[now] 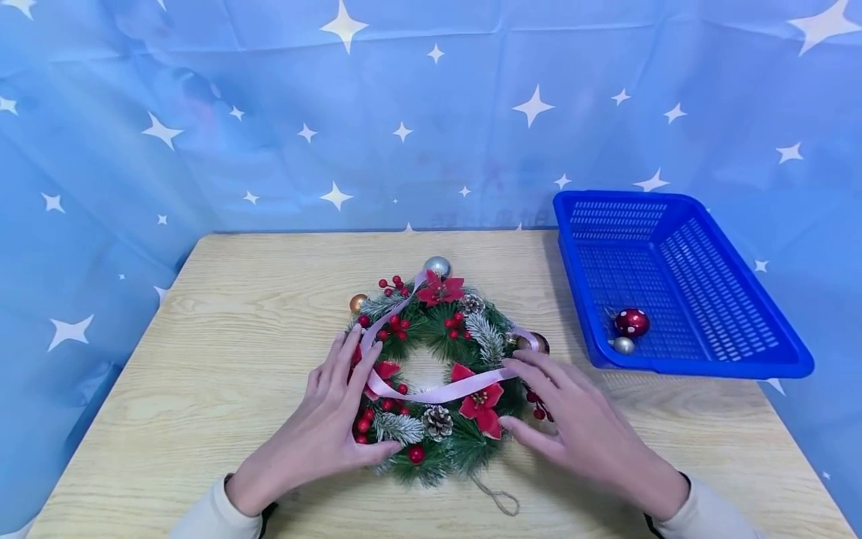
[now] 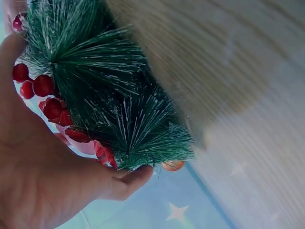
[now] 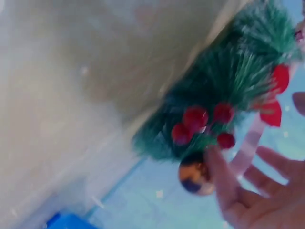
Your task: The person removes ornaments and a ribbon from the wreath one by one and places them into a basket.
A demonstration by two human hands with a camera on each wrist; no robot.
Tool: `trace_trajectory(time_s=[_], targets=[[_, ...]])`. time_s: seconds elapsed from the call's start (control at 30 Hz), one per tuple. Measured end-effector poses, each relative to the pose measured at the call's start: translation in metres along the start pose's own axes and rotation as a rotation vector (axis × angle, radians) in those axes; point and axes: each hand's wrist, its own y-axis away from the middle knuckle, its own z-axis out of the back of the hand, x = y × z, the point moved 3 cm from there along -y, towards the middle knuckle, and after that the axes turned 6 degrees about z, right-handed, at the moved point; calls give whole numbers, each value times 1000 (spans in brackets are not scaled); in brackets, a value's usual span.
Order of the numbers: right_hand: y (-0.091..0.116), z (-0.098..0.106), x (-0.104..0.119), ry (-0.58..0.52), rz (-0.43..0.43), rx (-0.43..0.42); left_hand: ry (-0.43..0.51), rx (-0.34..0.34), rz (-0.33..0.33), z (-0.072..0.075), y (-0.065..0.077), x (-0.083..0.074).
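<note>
Wreath (image 1: 465, 453), green with red flowers, is lying on the wooden table (image 1: 188, 374), between both hands. Left hand (image 1: 316, 427) is spreading loosely, fingers nearly straight, touching the left side without gripping. Right hand (image 1: 579, 419) is slanting in at the right edge, fingers slightly bent, thumb apart, pinching nothing. Mauve ribbon (image 1: 447, 393) is crossing the wreath. Marks low on the starred backdrop (image 1: 417, 90) are showing too faintly to read. Blue basket (image 1: 734, 368), right, is containing red spotted (image 1: 632, 323) and silver (image 1: 623, 345) baubles.
</note>
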Motion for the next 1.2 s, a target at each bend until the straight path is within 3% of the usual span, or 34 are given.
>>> trace_trajectory(time_s=[0.1,0.2,0.53,0.97,1.2], targets=[[-4,3,-8,-4,72,-36,9,10,-9,-1,-1,2],[-10,1,-16,-21,112,-9,19,16,-14,-1,-2,3],[-17,-17,-33,-103,63,118,30,25,-6,-3,-2,4],[-11,-21,-4,-74,-13,65,15,-30,92,-1,4,-8],[-9,-14,-4,-95,-20,29,55,-12,50,0,1,-4]])
